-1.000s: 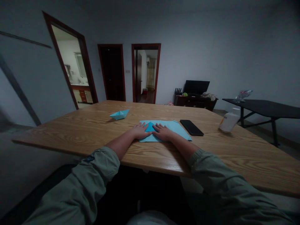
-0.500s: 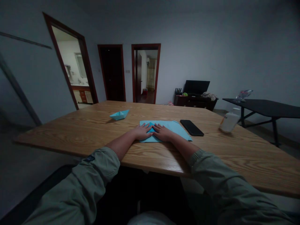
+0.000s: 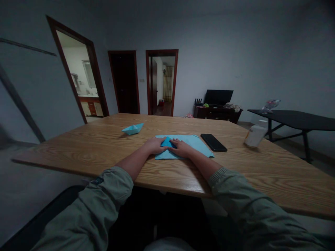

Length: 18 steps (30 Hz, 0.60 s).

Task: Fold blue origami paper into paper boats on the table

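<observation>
A folded blue paper piece (image 3: 166, 142) lies on a stack of light blue sheets (image 3: 195, 142) on the wooden table (image 3: 104, 146). My left hand (image 3: 155, 145) rests on its left side, fingers curled at the fold's edge. From the right, my right hand (image 3: 182, 147) lies flat on the paper with its fingers stretched toward the fold. The two hands nearly meet over the folded piece. A finished blue paper boat (image 3: 133, 128) sits further back to the left.
A black phone (image 3: 213, 142) lies just right of the sheets. A white bottle (image 3: 255, 134) stands near the table's right edge. Beyond are a black side table (image 3: 295, 118), a dark cabinet with a screen (image 3: 218, 104), and open doorways (image 3: 161, 82).
My left fingers have drawn in from flat to curled at the fold, and the folded blue tip shows a little more between the hands. The view shifted slightly.
</observation>
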Available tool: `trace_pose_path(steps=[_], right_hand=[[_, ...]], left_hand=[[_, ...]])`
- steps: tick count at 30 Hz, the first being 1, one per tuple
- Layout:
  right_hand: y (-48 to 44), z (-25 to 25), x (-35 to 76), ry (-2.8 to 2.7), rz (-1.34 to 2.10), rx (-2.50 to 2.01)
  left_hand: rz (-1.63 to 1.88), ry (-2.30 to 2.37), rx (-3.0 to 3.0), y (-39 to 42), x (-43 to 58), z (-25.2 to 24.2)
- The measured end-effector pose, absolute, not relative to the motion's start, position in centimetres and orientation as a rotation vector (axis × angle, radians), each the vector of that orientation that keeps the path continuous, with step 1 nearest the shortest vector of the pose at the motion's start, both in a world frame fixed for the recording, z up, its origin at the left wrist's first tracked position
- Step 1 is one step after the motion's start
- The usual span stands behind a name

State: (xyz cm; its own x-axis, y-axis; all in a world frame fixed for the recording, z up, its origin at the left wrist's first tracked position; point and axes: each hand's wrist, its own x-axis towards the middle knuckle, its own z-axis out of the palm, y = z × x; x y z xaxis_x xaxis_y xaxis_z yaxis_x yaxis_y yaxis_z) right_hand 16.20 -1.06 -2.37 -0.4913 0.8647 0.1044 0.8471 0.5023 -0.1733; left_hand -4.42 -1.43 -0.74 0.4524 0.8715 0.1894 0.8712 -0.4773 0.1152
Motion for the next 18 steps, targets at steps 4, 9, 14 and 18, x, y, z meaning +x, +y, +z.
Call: trace_pose_path(steps=[4,9,14,18], right_hand=[[-1.26,-2.21,16.19,-2.554,0.150,-1.470],[-1.76,-1.83,16.10,-2.506,0.141,-1.464],[-1.93,-1.71,16.12,-2.484,0.143,-1.446],[-1.80,-1.85,16.19,-2.447,0.132,-1.363]], left_hand=[[0.483,1.518,2.635,-1.12,-4.62,-0.76],[0.576,1.405,2.689,-0.73,-5.02,-0.95],[0.579,1.493,2.693,-0.94,-5.29,-0.60],[0.578,1.611,2.687,-1.18,-5.23,-0.02]])
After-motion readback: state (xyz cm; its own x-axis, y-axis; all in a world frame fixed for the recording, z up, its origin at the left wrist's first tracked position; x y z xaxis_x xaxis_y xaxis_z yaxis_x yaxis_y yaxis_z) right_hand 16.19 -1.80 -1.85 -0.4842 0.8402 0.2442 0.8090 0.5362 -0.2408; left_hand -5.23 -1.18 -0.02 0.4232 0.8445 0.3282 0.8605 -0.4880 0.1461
